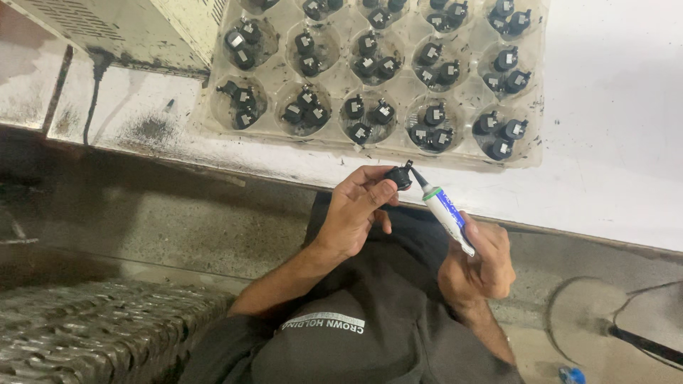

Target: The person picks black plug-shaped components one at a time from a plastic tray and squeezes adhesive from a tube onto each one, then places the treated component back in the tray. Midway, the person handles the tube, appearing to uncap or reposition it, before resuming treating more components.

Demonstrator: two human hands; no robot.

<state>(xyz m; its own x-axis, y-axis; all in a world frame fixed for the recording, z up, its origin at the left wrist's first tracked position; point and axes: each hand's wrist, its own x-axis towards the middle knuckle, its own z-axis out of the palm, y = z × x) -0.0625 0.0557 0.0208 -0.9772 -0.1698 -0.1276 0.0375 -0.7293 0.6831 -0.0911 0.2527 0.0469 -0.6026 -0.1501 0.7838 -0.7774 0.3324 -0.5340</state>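
1. Head view: a grey concrete floor lies below, with a ridged metal grate at the lower left.
2. A white, grimy worktable spans the top.
3. On it rests a clear moulded tray of small black parts.
4. The left hand pinches one black part just off the table edge.
5. The right hand grips a white-and-blue tube, its nozzle touching that part.

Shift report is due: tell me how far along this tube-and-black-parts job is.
Done: cannot tell; the black parts in the clear tray look alike, with no visible mark of treatment. In hand: the left hand holds one small black part, and the right hand aims the white-and-blue tube at it. Left: unclear; many parts sit in the tray.
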